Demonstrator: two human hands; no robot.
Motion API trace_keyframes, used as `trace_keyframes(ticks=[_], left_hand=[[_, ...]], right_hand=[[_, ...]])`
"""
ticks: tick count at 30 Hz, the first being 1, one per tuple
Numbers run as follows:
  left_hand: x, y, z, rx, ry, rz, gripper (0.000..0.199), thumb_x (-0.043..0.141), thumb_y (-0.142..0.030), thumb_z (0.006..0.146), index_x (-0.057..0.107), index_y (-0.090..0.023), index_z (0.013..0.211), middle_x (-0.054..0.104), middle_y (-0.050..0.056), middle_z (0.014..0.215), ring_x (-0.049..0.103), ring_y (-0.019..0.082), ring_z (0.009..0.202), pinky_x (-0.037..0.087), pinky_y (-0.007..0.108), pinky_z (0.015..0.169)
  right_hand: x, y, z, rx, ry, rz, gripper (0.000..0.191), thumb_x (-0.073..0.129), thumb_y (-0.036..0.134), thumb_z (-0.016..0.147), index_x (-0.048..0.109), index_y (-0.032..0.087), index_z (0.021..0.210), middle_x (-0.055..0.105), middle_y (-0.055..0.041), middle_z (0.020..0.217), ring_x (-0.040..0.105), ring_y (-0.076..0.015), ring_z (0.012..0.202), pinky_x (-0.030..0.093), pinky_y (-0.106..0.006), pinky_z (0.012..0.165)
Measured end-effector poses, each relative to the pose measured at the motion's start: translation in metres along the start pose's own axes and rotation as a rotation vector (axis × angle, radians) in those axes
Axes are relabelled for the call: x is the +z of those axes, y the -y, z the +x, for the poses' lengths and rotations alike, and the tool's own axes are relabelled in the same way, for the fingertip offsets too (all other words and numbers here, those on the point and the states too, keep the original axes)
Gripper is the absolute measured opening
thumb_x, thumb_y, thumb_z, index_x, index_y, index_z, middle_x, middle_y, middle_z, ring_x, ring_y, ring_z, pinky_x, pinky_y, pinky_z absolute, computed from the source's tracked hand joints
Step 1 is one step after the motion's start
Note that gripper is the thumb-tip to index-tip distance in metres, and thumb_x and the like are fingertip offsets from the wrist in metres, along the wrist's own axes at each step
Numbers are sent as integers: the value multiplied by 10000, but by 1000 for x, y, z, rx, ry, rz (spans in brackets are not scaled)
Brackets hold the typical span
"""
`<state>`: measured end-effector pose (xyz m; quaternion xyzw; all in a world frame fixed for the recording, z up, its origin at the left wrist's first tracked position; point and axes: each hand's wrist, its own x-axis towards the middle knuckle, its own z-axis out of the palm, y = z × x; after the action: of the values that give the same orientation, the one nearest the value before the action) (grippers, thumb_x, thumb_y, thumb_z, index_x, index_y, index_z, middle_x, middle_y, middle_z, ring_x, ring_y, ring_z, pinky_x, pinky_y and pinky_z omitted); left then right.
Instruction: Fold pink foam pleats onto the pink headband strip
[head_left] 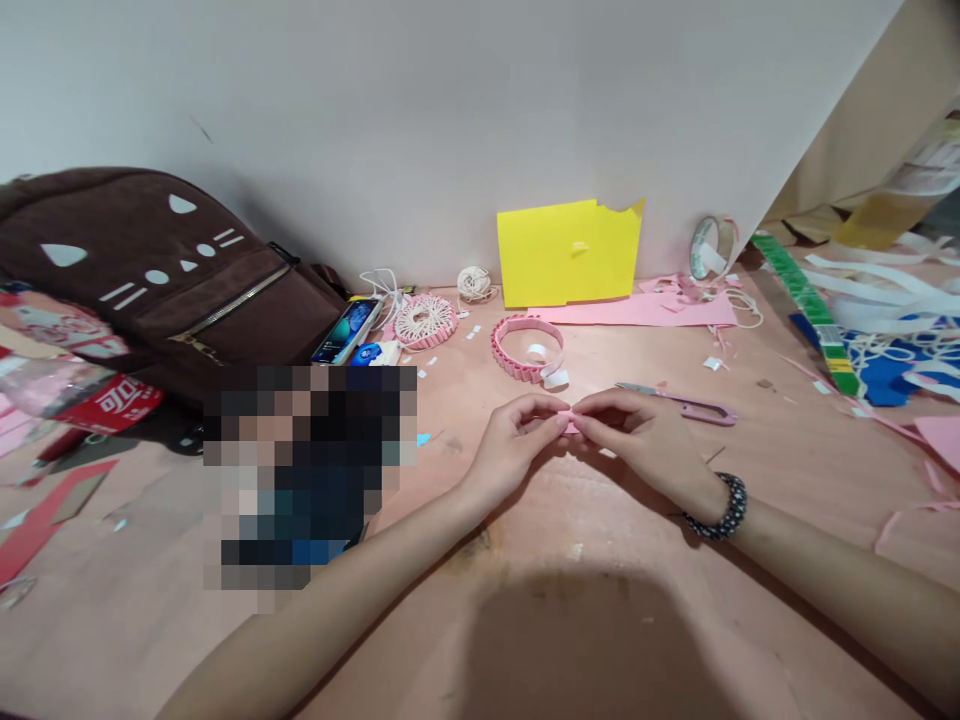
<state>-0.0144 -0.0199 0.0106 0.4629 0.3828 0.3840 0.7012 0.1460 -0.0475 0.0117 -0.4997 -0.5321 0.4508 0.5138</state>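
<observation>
Pinching with my left hand (514, 450) and right hand (637, 440), fingertips pressed together on a small pink paper piece (571, 425), held mid-bench just nearer than the pleated pink paper ring (517, 366), pink-handled scissors (705, 412) lying farther right.

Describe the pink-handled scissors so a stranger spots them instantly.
Find the yellow card against the white wall. Below it, past the pink paper sheet, the scissors lie just beyond the right hand, blades pointing left. Only they have metal blades and a pink loop handle.
</observation>
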Motion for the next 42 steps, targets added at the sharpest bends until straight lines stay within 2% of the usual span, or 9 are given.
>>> trace_keyframes(ticks=[7, 13, 17, 22, 30, 32, 35, 38, 42], left_hand=[[1, 0, -1, 19, -6, -24, 257, 782, -270, 690, 648, -143, 868, 679, 30, 843, 656, 135, 759, 512, 305, 796], [2, -1, -2, 19, -31, -21, 241, 769, -271, 700, 664, -129, 864, 683, 40, 843, 649, 137, 768, 502, 303, 801], [2, 0, -2, 29, -64, -15, 250, 781, -274, 680, 664, -140, 856, 685, 30, 840, 645, 136, 777, 496, 297, 799], [2, -1, -2, 77, -108, 31, 256, 778, -273, 676, 662, -144, 864, 689, 41, 883, 643, 145, 825, 484, 287, 817], [5, -4, -5, 154, -134, 162, 259, 757, -263, 694, 623, -161, 890, 660, 40, 901, 631, 151, 836, 496, 287, 796], [1, -14, -3, 193, -143, 293, 262, 668, -313, 786, 590, -196, 1008, 642, 48, 995, 626, 159, 855, 510, 289, 746], [-16, -43, 11, 340, -182, 783, 250, 442, -325, 918, 560, -230, 1117, 579, 66, 1146, 596, 184, 961, 513, 335, 783], [-39, -72, 39, 387, -142, 1027, 190, 570, -222, 817, 656, -195, 984, 572, 79, 1130, 510, 256, 1115, 389, 458, 994], [-47, -84, 66, 369, 3, 1142, 190, 766, -177, 612, 698, -192, 789, 618, 77, 1130, 456, 317, 1184, 269, 503, 1068]], right_hand=[[-1, 1, -2, 97, 53, 101, 236, 701, 394, 767, 719, 177, 859, 724, -43, 747, 683, -162, 629, 577, -271, 578], [-1, 1, -2, -41, -8, -89, 186, 695, 367, 763, 735, 195, 820, 732, -49, 801, 677, -174, 669, 560, -285, 592], [-2, 0, -2, -137, -10, -201, 123, 680, 306, 779, 741, 205, 814, 736, -40, 819, 671, -176, 739, 547, -301, 685], [-2, -1, -2, -123, -28, -155, 147, 701, 322, 767, 745, 214, 857, 745, -41, 865, 679, -172, 759, 542, -286, 682], [-2, 4, -1, -109, -32, -142, 135, 696, 324, 749, 747, 205, 785, 740, -46, 801, 678, -188, 734, 549, -303, 684], [-7, 3, 5, -59, -88, -68, 151, 724, 333, 715, 743, 196, 777, 734, -51, 782, 679, -192, 713, 554, -307, 666], [-21, 0, 19, 0, -214, 24, 265, 754, 403, 676, 724, 169, 797, 720, -68, 751, 666, -182, 616, 547, -293, 553], [-36, -3, 31, 11, -296, 73, 345, 777, 448, 638, 708, 153, 803, 711, -78, 759, 654, -171, 589, 548, -287, 515], [-43, -2, 36, -15, -307, 126, 360, 780, 468, 625, 701, 154, 783, 706, -76, 793, 648, -168, 591, 566, -308, 515]])
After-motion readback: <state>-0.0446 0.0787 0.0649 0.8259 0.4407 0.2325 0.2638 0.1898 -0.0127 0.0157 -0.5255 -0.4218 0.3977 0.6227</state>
